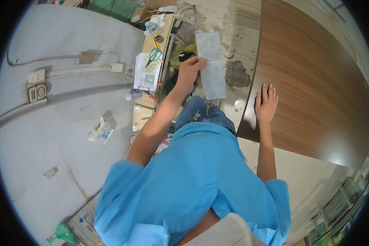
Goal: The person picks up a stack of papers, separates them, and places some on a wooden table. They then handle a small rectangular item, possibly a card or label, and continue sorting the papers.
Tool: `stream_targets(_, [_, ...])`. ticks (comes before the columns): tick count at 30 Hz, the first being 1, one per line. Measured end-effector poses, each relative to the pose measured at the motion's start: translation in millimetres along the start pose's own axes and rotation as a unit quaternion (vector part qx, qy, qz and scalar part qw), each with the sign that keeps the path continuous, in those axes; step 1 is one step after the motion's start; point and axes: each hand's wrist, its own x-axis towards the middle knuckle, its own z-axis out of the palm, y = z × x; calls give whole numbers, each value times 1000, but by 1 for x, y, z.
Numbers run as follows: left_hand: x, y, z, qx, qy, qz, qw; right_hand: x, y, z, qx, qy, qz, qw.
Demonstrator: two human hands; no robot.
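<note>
A long creased sheet of paper [213, 76] with faint writing hangs from my left hand [189, 73]. Thumb and fingers pinch it at its left edge, about midway down. Flat on a brown wood-grain panel [311, 86] lies my right hand [266, 104], near the panel's left edge, with the fingers stretched out and nothing held. Left of the paper runs a narrow wooden bench [149, 107]. On it are green-handled scissors [153, 55] and a clipboard with papers [145, 76].
A white wall [69, 135] with sockets and cable trunking fills the left side. A clear plastic bottle [151, 27] and a roll of tape [159, 38] stand on the bench's far end. The floor beyond has a broken dark patch [238, 74]. A green bag [65, 233] sits lower left.
</note>
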Motion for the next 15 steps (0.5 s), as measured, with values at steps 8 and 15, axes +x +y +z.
stream_targets(8, [101, 57, 45, -7, -65, -12, 998, 7, -9, -3, 64, 34, 78, 994])
stream_targets(15, [241, 120, 58, -10, -79, -1, 997, 135, -46, 21, 187, 105, 149, 965])
